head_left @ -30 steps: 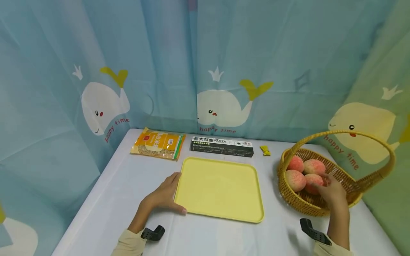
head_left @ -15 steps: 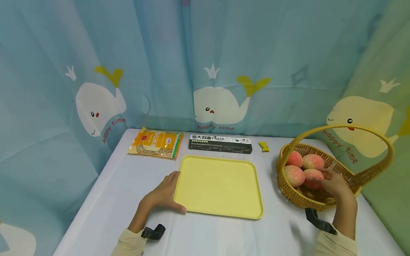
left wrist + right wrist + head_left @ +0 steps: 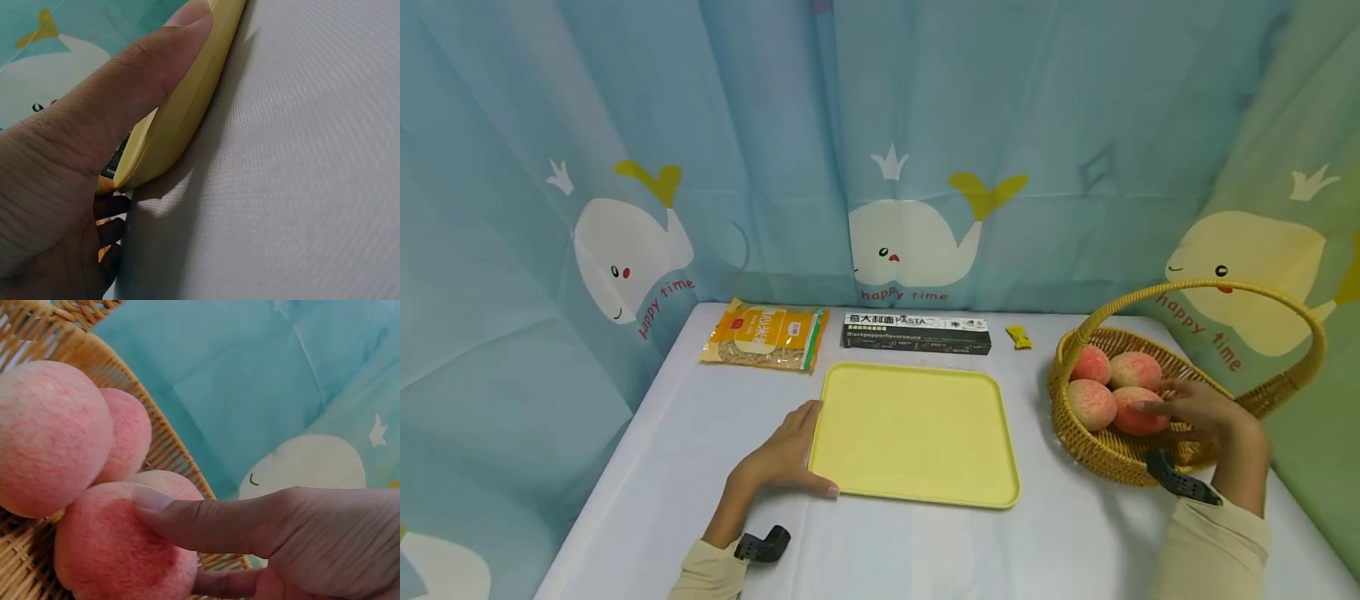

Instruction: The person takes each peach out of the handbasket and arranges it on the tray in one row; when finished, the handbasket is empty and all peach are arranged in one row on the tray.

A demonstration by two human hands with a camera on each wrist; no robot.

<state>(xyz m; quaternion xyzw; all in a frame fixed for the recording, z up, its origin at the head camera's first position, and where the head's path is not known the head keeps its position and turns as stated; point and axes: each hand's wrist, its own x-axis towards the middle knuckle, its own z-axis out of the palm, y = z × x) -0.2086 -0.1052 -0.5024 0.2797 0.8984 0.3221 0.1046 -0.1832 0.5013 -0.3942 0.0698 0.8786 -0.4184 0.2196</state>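
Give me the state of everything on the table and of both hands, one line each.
Tray: flat on the table
Basket: upright, handle raised
Peaches: four, in the basket
Bag: filled, lying flat
Box: lying flat, apparently closed
Candy: wrapped, on the table
Left hand: fingers and thumb on the tray's edges
Right hand: thumb on one peach; grip unclear

Right wrist view: front peach (image 3: pixel 112 550) cut by bottom edge; right hand (image 3: pixel 300 537) cropped at right, most fingers hidden. Left wrist view: tray (image 3: pixel 187 112) runs out at top; left hand (image 3: pixel 69 150) clipped at left. Head view: pasta box (image 3: pixel 917 335) fine print, upper middle, illegible; small yellow packet (image 3: pixel 1019 337) lettering too small; sleeves (image 3: pixel 1213 550) cut at bottom.
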